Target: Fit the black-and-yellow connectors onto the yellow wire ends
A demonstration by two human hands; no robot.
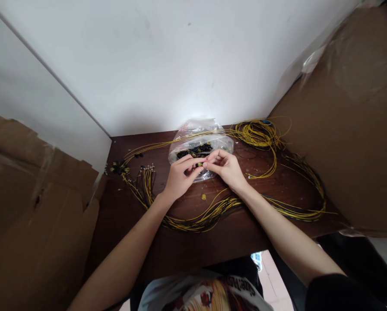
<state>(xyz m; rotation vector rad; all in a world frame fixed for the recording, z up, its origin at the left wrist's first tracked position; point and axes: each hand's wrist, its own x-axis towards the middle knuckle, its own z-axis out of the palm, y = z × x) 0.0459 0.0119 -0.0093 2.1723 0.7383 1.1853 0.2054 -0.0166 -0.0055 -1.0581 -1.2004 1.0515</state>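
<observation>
Thumb and fingers of my left hand (182, 172) pinch a small black and yellow part (199, 164), too small to name more exactly. My right hand (225, 167) meets it from the other side, its thumb and forefinger pressed together at the part's end; whether a thin wire is also between them I cannot make out. Just behind both hands lies an open clear plastic bag (198, 129) with many small black and yellow parts (195, 150) in it. A loose yellow piece (203, 197) rests on the brown table below my hands.
A bundle of yellow and black wires (193, 224) curves across the table under my forearms. More yellow wire (258, 134) is coiled at the back right. Small connectors (119, 167) lie at the left. Cardboard (28, 207) stands on the left, a cardboard panel (349, 129) on the right.
</observation>
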